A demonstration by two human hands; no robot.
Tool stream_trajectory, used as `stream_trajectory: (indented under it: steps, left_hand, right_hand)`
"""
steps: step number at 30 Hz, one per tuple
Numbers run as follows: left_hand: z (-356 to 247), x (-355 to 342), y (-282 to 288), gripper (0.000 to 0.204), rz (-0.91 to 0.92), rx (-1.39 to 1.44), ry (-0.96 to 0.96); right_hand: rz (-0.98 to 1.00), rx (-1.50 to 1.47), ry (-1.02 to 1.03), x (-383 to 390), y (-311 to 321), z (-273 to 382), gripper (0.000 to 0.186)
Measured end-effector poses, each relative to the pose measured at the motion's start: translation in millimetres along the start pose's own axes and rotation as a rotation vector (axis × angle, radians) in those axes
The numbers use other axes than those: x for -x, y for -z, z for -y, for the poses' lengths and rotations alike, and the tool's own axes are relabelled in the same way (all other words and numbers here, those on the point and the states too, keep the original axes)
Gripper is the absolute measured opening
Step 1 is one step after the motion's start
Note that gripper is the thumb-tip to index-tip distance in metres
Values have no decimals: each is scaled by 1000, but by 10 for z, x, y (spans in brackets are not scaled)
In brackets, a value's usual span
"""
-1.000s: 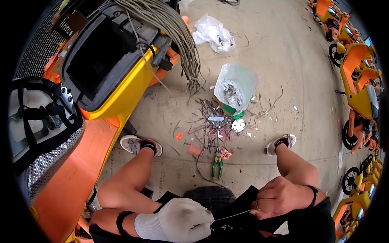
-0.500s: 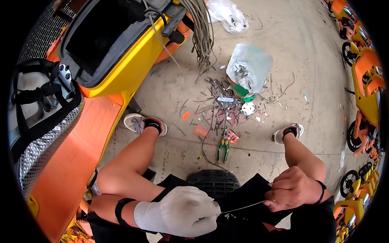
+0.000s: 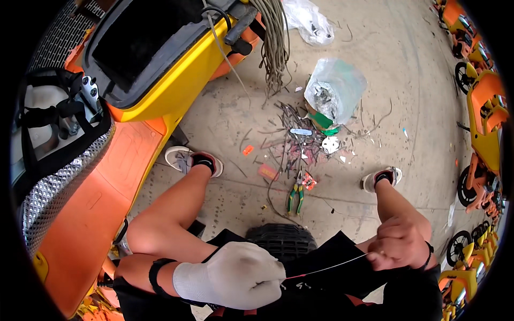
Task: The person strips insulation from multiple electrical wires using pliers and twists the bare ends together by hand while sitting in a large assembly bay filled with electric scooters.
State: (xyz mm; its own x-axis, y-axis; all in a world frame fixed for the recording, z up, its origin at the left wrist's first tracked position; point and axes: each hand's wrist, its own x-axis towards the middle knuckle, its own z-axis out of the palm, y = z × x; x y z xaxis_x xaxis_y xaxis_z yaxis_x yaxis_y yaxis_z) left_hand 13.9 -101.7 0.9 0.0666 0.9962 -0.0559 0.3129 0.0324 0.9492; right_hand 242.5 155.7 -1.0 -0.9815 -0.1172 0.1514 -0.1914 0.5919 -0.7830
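My left hand (image 3: 243, 275), in a white knitted glove, is closed at lap level on a thin wire (image 3: 325, 266). A short red stretch of the wire shows beside the glove. My bare right hand (image 3: 396, 243) pinches the wire's other part higher and to the right, so it runs taut between the two. On the floor between my feet lie green-handled pliers (image 3: 296, 198), beside a scatter of cut dark offcuts (image 3: 292, 120) and paper scraps.
A yellow-orange scooter (image 3: 96, 198) with an open top box (image 3: 144, 43) and coiled cable (image 3: 272, 48) stands at my left. An open bag (image 3: 334, 91) and another plastic bag (image 3: 310, 24) lie ahead. Rows of scooters (image 3: 484, 128) line the right. A black ribbed object (image 3: 281, 235) sits below me.
My right hand has pulled rightward, lengthening the stretch of wire between my hands. My left hand stays closed near my lap. The camera view has shifted slightly.
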Motion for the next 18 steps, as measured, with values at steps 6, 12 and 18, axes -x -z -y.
stream_trajectory:
  steps: [6,12,18]
  left_hand:
    - [6,-37,102,8,51,151,179]
    - [-8,-112,149,16,65,123,262]
    - [-143,-252,337,55,19,-174,350]
  right_hand:
    - [-39,-15,-35,-9,69,11,21]
    - [-56,13,-52,-48,152,36,20]
    - [-80,151,-69,37,180,49,23]
